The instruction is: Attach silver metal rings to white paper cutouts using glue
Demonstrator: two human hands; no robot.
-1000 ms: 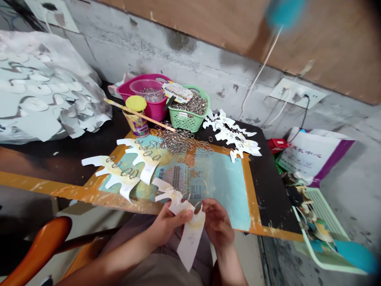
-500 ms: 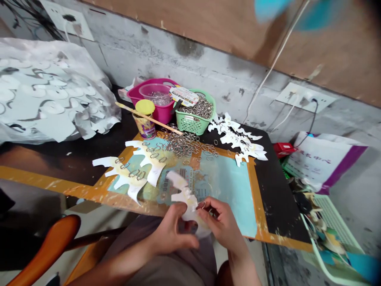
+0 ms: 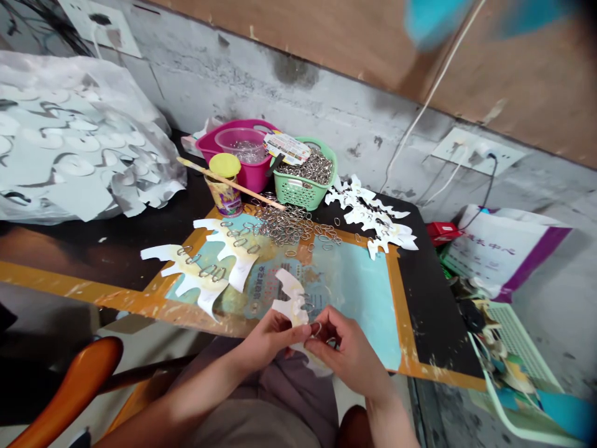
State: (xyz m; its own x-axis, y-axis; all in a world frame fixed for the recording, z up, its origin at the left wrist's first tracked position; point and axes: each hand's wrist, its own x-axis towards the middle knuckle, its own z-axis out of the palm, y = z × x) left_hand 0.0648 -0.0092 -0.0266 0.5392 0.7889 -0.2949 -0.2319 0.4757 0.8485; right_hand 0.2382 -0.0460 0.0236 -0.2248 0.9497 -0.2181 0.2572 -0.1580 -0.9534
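Note:
A white paper cutout (image 3: 290,287) with scalloped edges is pinched in my left hand (image 3: 275,335), thumb on top, over the table's front edge. My right hand (image 3: 346,350) is closed on a metal ring (image 3: 316,329) at the cutout's right edge; another ring shows among its fingers. To the left, two more white cutouts (image 3: 199,280) lie on the blue sheet (image 3: 368,292) with several rings and yellowish smears on them. Behind my hands, a loose heap of metal rings (image 3: 286,225) is spread out.
At the back stand a pink basket (image 3: 254,177), a green basket (image 3: 298,191) of rings and a yellow-lidded cup (image 3: 226,193) with a wooden stick (image 3: 252,191) across it. More cutouts (image 3: 385,227) lie back right. A large clear bag (image 3: 79,155) fills the left.
My left thumb has come down onto the cutout, where it was spread away before. The cutout has turned slightly, and my right hand stays at its edge with the ring.

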